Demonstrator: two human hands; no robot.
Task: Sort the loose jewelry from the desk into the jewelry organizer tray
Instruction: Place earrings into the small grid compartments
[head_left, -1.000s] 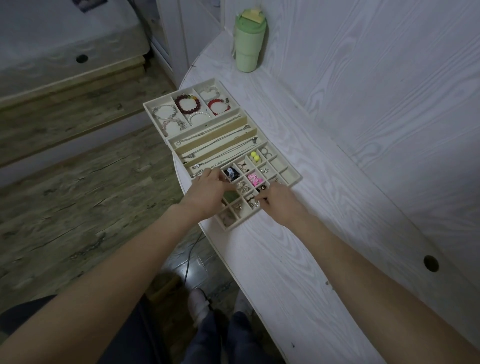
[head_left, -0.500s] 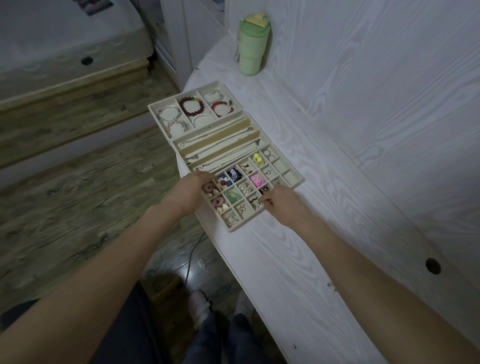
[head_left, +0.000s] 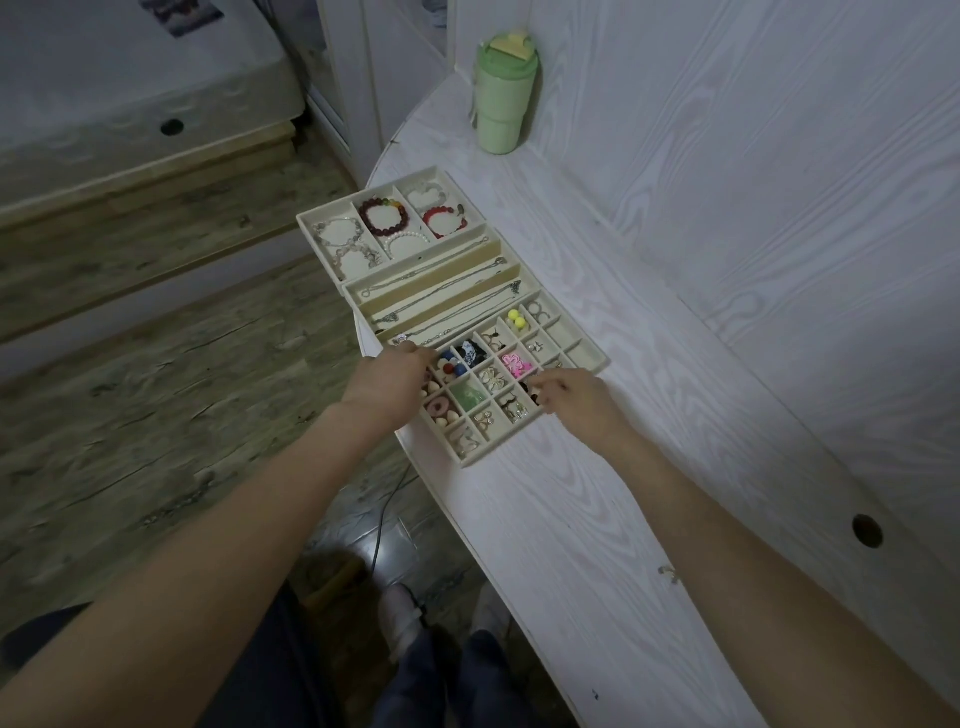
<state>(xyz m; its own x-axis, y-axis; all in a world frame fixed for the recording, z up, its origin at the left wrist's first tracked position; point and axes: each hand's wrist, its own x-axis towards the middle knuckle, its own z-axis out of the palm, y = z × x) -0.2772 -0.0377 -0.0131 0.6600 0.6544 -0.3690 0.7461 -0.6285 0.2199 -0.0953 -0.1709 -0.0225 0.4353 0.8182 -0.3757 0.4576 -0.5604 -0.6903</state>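
Observation:
The beige jewelry organizer tray (head_left: 589, 358) lies on the white desk (head_left: 597, 519), its left side hanging over the desk's curved edge. Bracelets (head_left: 383, 215) fill the far compartments, chains (head_left: 447, 296) lie in the long middle slots, and small earrings and charms sit in the near grid. My left hand (head_left: 389, 382) grips the tray's left rim beside the grid. My right hand (head_left: 576, 400) pinches the near right rim, fingertips over a cell with a small dark piece. A tiny pale object (head_left: 668, 572) lies on the desk by my right forearm.
A green lidded tumbler (head_left: 505, 98) stands at the desk's far end against the white panel wall (head_left: 779, 260), which has a round hole (head_left: 866, 531). Left of the desk the floor drops away, with a cable (head_left: 387, 509) and my feet below.
My left hand slid off the top of the grid compartments to the tray's left rim, uncovering the cells. My right hand stayed at the near right rim.

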